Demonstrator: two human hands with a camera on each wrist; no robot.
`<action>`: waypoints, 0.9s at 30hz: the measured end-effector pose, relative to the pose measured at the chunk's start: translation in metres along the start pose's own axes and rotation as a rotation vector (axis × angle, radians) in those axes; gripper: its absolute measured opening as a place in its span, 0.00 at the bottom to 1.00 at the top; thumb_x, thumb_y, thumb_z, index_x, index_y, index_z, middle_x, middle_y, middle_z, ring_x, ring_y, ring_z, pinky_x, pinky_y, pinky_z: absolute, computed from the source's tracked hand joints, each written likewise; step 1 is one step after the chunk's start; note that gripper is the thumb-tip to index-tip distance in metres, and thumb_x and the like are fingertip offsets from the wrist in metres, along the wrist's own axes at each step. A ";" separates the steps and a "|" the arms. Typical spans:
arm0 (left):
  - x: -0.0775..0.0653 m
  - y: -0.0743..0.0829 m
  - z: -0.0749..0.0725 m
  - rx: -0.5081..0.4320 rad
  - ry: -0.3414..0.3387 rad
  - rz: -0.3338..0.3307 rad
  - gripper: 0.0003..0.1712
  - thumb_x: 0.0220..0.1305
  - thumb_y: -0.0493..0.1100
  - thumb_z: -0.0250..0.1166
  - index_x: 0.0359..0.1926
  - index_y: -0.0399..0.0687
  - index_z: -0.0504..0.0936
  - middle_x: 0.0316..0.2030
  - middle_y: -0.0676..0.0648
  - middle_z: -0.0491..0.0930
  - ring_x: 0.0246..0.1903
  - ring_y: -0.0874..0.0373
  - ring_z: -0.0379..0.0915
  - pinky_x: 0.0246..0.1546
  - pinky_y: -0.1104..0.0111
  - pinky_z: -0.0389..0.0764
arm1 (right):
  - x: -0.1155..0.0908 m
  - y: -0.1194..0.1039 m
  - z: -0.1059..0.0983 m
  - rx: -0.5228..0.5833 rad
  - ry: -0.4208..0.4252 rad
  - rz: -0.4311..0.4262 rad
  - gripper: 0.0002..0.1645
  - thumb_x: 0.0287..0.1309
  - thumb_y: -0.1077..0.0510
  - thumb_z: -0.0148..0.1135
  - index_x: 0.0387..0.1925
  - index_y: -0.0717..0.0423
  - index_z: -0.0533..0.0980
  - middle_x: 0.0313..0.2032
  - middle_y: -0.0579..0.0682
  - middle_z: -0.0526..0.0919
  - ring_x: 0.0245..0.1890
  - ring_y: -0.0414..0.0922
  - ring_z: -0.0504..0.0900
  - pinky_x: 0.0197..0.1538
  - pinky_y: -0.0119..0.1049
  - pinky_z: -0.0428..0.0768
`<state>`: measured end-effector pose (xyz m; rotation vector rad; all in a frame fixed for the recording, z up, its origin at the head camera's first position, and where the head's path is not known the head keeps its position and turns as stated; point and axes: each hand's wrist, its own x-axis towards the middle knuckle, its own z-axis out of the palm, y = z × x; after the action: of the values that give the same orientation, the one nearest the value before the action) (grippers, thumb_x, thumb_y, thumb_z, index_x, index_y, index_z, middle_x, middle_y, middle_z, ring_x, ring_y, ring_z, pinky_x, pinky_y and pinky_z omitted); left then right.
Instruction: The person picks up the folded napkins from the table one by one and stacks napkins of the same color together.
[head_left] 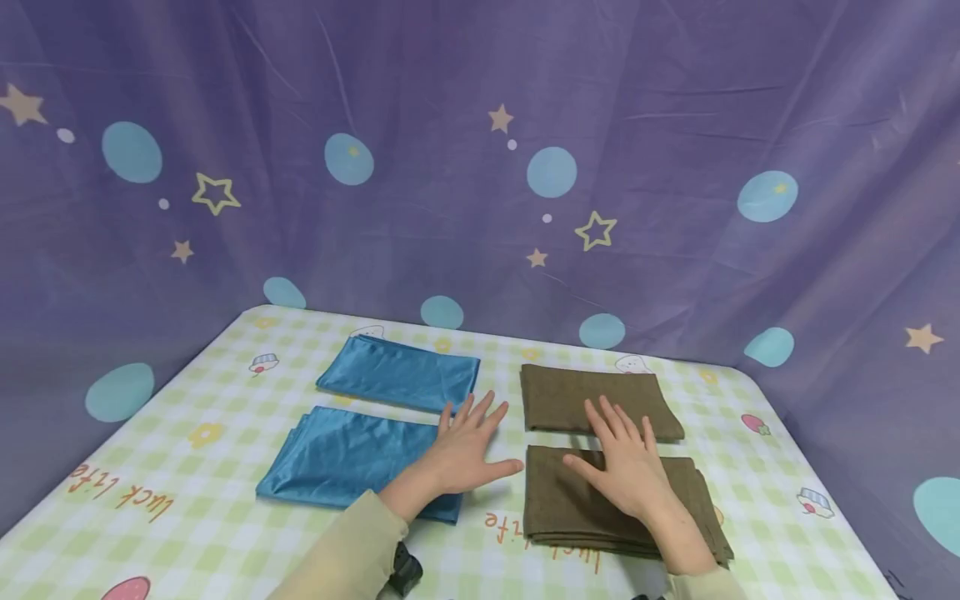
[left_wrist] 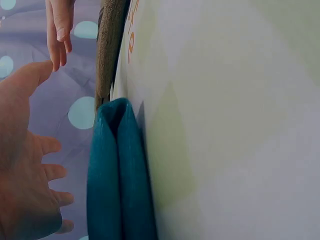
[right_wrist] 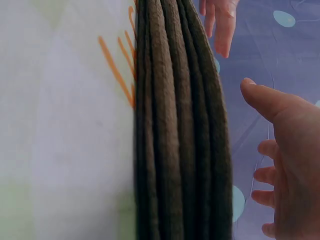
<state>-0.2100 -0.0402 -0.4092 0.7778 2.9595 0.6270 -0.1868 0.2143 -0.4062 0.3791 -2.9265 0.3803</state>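
Two folded blue shiny cloths lie on the left of the table in the head view, the far cloth point(head_left: 401, 372) behind the near cloth point(head_left: 348, 457). On the right lie two folded brown cloths, a far one point(head_left: 558, 398) and a thicker near one point(head_left: 558, 504). My left hand point(head_left: 467, 454) is over the right part of the near blue cloth, fingers spread, holding nothing. Over the near brown cloth is my right hand point(head_left: 632, 471), also spread and holding nothing. Both wrist views show a gap between each hand and the blue fold point(left_wrist: 120, 175) or brown layers point(right_wrist: 175, 125).
A checked tablecloth point(head_left: 210, 483) with printed flowers and lettering covers the table. Behind and beside it hangs a purple curtain point(head_left: 450, 233) with stars and blue dots. A strip of bare tablecloth separates the blue pair from the brown pair.
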 end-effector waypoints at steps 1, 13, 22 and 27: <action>0.000 0.001 0.000 -0.002 -0.003 0.005 0.47 0.56 0.71 0.51 0.70 0.54 0.50 0.70 0.45 0.44 0.68 0.40 0.36 0.63 0.41 0.38 | -0.001 0.001 -0.001 0.002 -0.001 0.002 0.51 0.52 0.28 0.50 0.69 0.49 0.50 0.69 0.56 0.50 0.68 0.57 0.49 0.63 0.63 0.38; 0.006 0.013 0.002 0.043 0.005 0.065 0.41 0.58 0.68 0.51 0.65 0.49 0.63 0.63 0.45 0.63 0.62 0.47 0.58 0.60 0.50 0.59 | -0.009 0.015 -0.016 -0.013 0.010 0.019 0.47 0.54 0.34 0.53 0.68 0.54 0.55 0.62 0.60 0.65 0.60 0.61 0.62 0.61 0.63 0.49; 0.008 0.024 0.008 -0.034 0.032 0.063 0.27 0.61 0.56 0.56 0.56 0.46 0.72 0.50 0.46 0.74 0.48 0.53 0.72 0.45 0.60 0.74 | -0.024 0.035 -0.026 -0.021 0.001 0.070 0.47 0.53 0.35 0.55 0.65 0.59 0.57 0.56 0.64 0.69 0.54 0.64 0.68 0.50 0.62 0.66; 0.011 0.031 0.011 -0.138 0.043 0.041 0.19 0.60 0.49 0.59 0.48 0.43 0.77 0.41 0.46 0.78 0.37 0.56 0.76 0.35 0.66 0.76 | -0.030 0.047 -0.030 -0.010 -0.011 0.100 0.47 0.53 0.37 0.57 0.64 0.62 0.59 0.57 0.67 0.68 0.52 0.66 0.69 0.45 0.61 0.70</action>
<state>-0.2043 -0.0064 -0.4067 0.8250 2.9059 0.8508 -0.1673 0.2733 -0.3944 0.2354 -2.9649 0.3777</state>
